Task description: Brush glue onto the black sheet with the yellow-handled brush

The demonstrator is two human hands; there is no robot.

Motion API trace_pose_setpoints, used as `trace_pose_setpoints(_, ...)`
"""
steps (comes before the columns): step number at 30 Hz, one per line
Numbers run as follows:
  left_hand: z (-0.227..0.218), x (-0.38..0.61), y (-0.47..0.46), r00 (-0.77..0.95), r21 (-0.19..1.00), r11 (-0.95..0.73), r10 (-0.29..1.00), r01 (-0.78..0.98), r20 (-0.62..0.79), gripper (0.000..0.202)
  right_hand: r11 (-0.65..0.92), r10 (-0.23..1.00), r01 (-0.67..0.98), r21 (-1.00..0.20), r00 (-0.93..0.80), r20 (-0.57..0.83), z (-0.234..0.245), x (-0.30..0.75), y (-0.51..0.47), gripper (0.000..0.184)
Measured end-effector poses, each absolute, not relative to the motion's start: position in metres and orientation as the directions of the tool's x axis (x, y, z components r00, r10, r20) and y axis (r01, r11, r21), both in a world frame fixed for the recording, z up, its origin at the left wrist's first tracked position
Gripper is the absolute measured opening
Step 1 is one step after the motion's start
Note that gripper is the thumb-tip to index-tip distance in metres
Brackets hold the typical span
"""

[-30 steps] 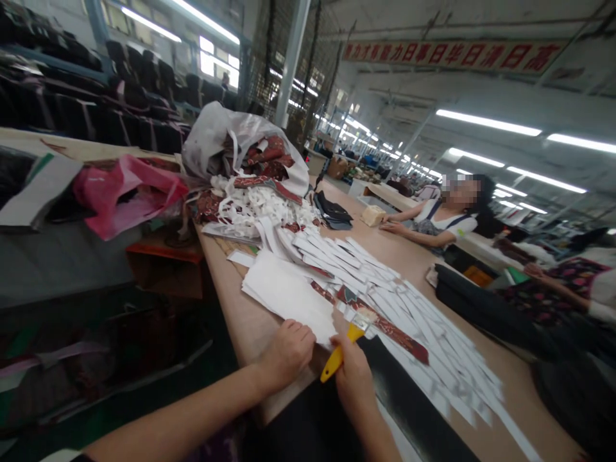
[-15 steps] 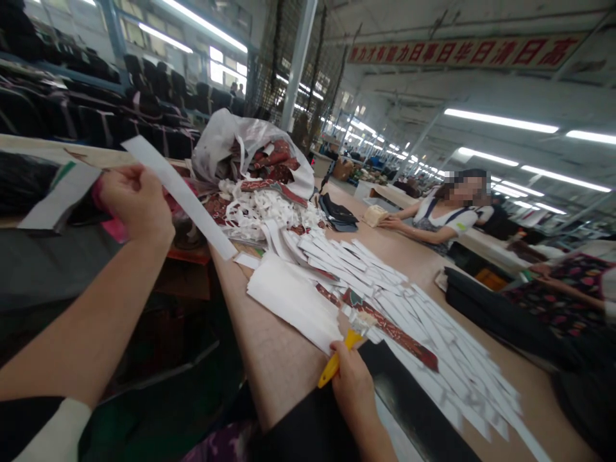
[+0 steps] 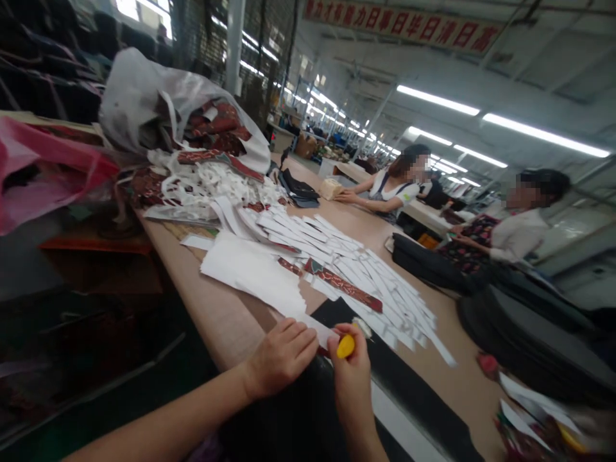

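My left hand [image 3: 283, 354] is closed over a white strip [image 3: 321, 332], its fingers curled near the table's front edge. My right hand [image 3: 353, 369] grips a paintbrush [image 3: 345, 346] by its yellow handle, thumb and fingertips at the strip's right end. Pale bristles show just behind that hand. Dark red shows under the strip, between my hands. Beneath and to the right lies a long black sheet [image 3: 414, 385]. A torn-edged white sheet [image 3: 255, 269] lies beyond my left hand, and a dark red patterned strip [image 3: 346, 285] rests farther back.
Overlapping white strips [image 3: 337, 244] fan across the table [image 3: 212, 321]. Behind them, white trimmings [image 3: 197, 183] spill from a clear plastic bag [image 3: 132, 96]. Pink plastic [image 3: 52, 160] hangs at left. Dark stacked pieces [image 3: 520, 340] stand at right. Two people work across the table.
My left hand has come down from the upper left with a white strip to meet my right hand. The brush handle now points toward me. The view has swung right.
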State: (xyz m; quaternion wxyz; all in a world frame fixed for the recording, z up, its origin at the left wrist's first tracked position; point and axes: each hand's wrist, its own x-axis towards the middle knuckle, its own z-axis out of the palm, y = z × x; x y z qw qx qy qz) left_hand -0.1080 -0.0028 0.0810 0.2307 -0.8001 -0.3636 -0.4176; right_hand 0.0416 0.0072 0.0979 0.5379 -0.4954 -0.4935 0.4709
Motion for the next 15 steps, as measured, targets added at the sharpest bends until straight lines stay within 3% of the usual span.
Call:
trace_pose_setpoints(3, 0.078, -0.091, -0.018, 0.316, 0.057, -0.674, 0.418, 0.737, 0.852, 0.02, 0.066, 0.99, -0.002, -0.998, 0.127, 0.066, 0.092, 0.057, 0.004, 0.034)
trace_pose_setpoints(6, 0.074, -0.076, -0.032, 0.194, 0.345, -0.709, 0.559, 0.615, 0.806, 0.018, 0.077, 0.977, -0.028, -0.997, 0.2, 0.07, 0.089, 0.072, 0.003, 0.035)
trace_pose_setpoints(8, 0.072, -0.066, -0.037, 0.155, 0.656, -0.615, 0.77, 0.437, 0.619, 0.016, 0.079, 0.975, -0.057, -0.995, 0.214, 0.065, 0.09, 0.08, 0.002, 0.036)
trace_pose_setpoints(10, 0.073, -0.056, -0.037, 0.158, 0.932, -0.319, 0.943, 0.175, 0.293, 0.021, 0.074, 0.976, -0.076, -0.994, 0.209, 0.056, 0.092, 0.085, -0.002, 0.036)
trace_pose_setpoints(12, 0.076, -0.048, -0.032, 0.164, 0.992, 0.021, 0.986, -0.128, 0.001, 0.029, 0.082, 0.972, -0.069, -0.994, 0.224, 0.065, 0.094, 0.089, -0.007, 0.036)
trace_pose_setpoints(15, 0.084, -0.041, -0.024, 0.068, 0.842, 0.204, 0.978, -0.498, -0.197, 0.032, 0.105, 0.954, -0.018, -0.994, 0.284, 0.096, 0.095, 0.095, -0.015, 0.035)
